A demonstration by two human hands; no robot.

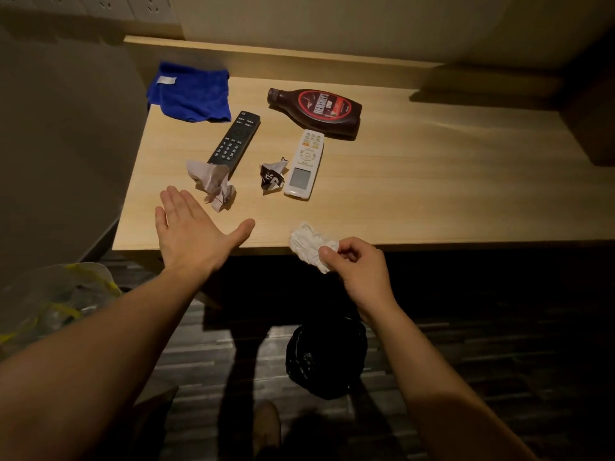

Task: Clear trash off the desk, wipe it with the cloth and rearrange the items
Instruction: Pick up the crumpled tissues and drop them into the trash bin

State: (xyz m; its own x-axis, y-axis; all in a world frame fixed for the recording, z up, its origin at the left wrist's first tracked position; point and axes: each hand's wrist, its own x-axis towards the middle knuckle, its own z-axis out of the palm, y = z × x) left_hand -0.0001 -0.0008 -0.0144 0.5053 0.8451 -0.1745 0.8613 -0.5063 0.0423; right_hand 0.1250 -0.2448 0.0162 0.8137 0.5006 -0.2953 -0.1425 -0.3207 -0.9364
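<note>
- The right hand (359, 267) pinched a white paper ball (307, 244) with its thumb and fingers, at the near edge of the desk (432, 194).
- The left hand (189, 227) was flat and open, with the fingers straight, and it held nothing.
- A grey paper scrap (213, 184) lay just beside the left hand's fingertips, touching the near end of the black remote (234, 143).
- A dark paper wad (273, 176) lay just beside the white remote (304, 164).
- The brown syrup bottle (319, 111) lay on its side behind the white remote.
- The blue cloth (191, 93) sat crumpled at the far left corner of the desk.
- A black bin bag (324, 357) stood on the floor below the right hand.
</note>
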